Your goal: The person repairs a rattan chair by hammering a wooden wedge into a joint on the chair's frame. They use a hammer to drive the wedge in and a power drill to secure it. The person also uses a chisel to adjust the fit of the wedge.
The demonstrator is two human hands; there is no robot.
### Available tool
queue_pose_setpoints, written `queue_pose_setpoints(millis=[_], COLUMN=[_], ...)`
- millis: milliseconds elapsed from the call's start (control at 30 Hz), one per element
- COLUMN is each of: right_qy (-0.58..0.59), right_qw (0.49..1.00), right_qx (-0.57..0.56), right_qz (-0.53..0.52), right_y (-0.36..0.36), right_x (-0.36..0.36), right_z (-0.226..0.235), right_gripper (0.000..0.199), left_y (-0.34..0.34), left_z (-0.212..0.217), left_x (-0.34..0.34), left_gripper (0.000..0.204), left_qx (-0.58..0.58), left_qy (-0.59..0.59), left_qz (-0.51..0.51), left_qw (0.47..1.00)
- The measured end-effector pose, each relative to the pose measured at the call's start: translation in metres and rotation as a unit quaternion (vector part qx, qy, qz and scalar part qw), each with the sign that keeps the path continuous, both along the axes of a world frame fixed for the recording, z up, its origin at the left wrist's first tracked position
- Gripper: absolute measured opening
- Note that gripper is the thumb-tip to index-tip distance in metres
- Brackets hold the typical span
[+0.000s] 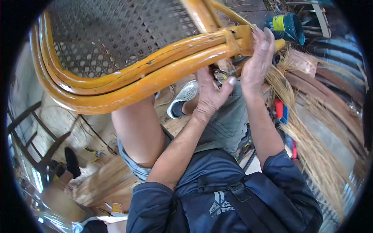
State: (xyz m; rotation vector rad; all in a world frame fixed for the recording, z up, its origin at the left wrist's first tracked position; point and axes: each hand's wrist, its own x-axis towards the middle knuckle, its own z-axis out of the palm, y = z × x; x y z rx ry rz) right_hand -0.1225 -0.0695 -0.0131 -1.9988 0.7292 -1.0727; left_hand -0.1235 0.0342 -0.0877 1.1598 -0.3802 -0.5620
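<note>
A glossy yellow-orange rattan chair frame (132,91) stretches from the upper left to the upper middle, with a woven cane panel (83,58) inside its curve. At its right end, a rattan strip (232,42) wraps the joint where the poles meet. Just beneath that joint my left hand (210,93) is closed, its thumb pointing right and its fingers partly hidden; a frayed piece and a small metallic thing show beside it, too unclear to name. Against the frame's end rests my right hand (258,64), its fingers stretched upward and its thumb hard to make out.
Long pale rattan strands (307,143) lie in a bundle at the right. A dark green bucket (287,28) is at the upper right. Yellow-handled pliers (94,153) and a dark chair frame (37,141) are at the lower left, where another person's leg (72,161) shows.
</note>
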Motion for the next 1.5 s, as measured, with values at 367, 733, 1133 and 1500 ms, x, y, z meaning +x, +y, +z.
queue_pose_setpoints(millis=[367,733,1133,1500], right_qy=[0.140,0.456,0.342,0.243], right_qw=[0.954,0.719,0.811,0.957], right_qx=[0.120,0.182,0.277,0.127], right_qz=[-0.238,-0.492,-0.385,0.092], right_y=[-0.033,0.093,0.087,0.048], right_x=[-0.274,-0.487,-0.470,-0.199], right_z=[0.009,-0.076,-0.041,0.053], right_gripper=[0.026,0.034,0.035,0.038], left_y=[0.012,0.018,-0.014,-0.022], left_z=[-0.004,-0.024,0.001,0.031], left_x=[0.011,0.042,0.027,0.013], left_gripper=[0.054,0.041,0.055,0.076], left_qx=[0.091,0.271,0.170,0.088], left_qy=[-0.126,-0.415,-0.200,-0.028], left_qz=[0.058,0.025,0.087,0.061], left_qw=[0.986,0.868,0.961,0.994])
